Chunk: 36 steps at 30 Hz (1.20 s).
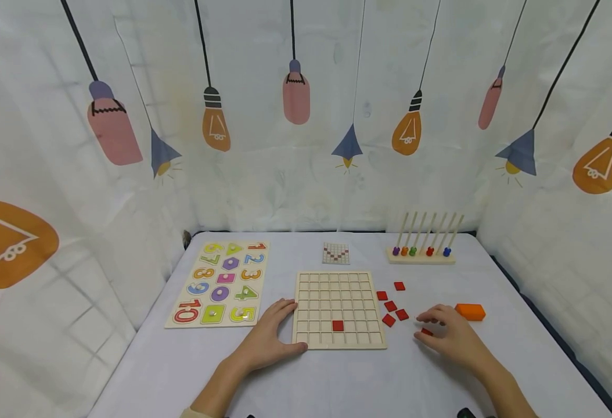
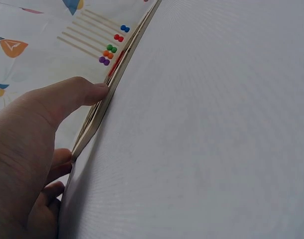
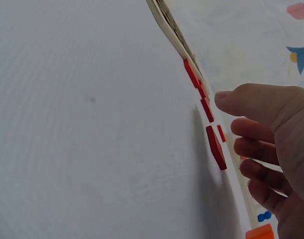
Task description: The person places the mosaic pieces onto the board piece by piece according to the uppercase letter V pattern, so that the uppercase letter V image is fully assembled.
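Note:
A light wooden grid board (image 1: 339,346) lies flat on the table, with one red square tile (image 1: 338,325) in a cell of its lower middle. My left hand (image 1: 268,338) rests at the board's near left corner. Its thumb touches the near edge and its fingers reach along the left edge, as the left wrist view also shows. My right hand (image 1: 454,338) hovers right of the board, thumb and fingers apart, over a loose red tile (image 3: 216,148). Several more red tiles (image 1: 388,320) lie scattered between that hand and the board.
An orange block (image 1: 470,312) sits just beyond the right hand. On the left lies a number-and-shape puzzle board (image 1: 176,318). A small pattern card (image 1: 336,253) lies behind the grid board, and a peg stand (image 1: 422,260) with coloured beads stands at the back right.

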Available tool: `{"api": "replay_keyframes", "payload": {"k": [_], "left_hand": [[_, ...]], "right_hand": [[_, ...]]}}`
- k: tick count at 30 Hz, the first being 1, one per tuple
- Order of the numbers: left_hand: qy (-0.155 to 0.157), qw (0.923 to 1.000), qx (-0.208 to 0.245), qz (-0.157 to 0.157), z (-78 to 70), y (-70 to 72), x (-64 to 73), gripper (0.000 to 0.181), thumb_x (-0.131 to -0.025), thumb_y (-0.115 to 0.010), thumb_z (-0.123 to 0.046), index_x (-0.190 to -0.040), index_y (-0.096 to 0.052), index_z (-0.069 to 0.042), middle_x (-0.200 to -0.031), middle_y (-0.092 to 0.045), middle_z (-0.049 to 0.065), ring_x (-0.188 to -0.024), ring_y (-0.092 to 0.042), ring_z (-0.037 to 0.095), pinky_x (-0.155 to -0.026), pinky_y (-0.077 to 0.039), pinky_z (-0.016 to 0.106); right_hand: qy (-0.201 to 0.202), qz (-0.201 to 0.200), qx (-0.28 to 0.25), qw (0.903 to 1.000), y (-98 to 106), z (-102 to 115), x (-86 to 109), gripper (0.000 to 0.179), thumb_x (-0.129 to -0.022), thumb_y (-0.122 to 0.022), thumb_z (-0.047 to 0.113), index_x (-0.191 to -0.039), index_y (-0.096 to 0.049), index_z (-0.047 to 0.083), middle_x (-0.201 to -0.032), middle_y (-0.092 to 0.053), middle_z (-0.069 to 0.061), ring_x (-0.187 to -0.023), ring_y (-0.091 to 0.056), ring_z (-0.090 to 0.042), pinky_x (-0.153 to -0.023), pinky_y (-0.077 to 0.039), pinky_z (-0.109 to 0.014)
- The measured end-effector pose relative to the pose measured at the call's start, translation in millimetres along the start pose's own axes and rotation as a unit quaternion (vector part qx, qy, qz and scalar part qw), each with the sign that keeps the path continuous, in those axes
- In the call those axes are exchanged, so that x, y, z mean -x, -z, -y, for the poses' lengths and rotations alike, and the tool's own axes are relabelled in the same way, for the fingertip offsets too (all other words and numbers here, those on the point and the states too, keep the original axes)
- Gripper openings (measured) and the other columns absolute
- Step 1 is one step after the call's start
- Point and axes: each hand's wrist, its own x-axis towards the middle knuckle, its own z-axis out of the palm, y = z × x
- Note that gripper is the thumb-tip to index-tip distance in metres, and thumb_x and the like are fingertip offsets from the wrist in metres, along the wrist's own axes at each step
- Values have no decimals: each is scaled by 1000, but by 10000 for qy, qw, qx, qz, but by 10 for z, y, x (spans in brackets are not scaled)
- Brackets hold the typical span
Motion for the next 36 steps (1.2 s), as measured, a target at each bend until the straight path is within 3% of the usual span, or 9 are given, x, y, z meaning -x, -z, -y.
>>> {"api": "replay_keyframes", "payload": {"k": [7, 22, 36], "left_hand": [[-1, 10000, 18, -8, 5, -1, 2, 105, -80, -92, -64, -167, -52, -21, -177, -42, -7, -172, -29, 27, -136, -34, 61], [11, 10000, -12, 23, -6, 7, 4, 105, -80, -92, -63, -167, -51, -20, -177, -42, -6, -172, -29, 28, -136, -33, 61], [-6, 10000, -14, -2, -3, 8, 4, 105, -80, -93, -63, -166, -52, -19, -177, -43, -6, -172, -29, 29, -136, -34, 62]], "right_hand": [[-125, 96, -13, 9999, 1, -122, 51, 28, -88, -97, 38, -111, -81, 32, -106, -70, 14, -102, -60, -9, -88, -59, -23], [-525, 244, 46, 9983, 32, -117, 76, 24, -88, -95, 38, -106, -82, 30, -103, -70, 11, -98, -59, -12, -83, -56, -19], [-571, 306, -58, 9979, 30, -122, 68, 21, -89, -95, 34, -105, -83, 28, -103, -71, 10, -98, -61, -12, -82, -57, -18]]}}
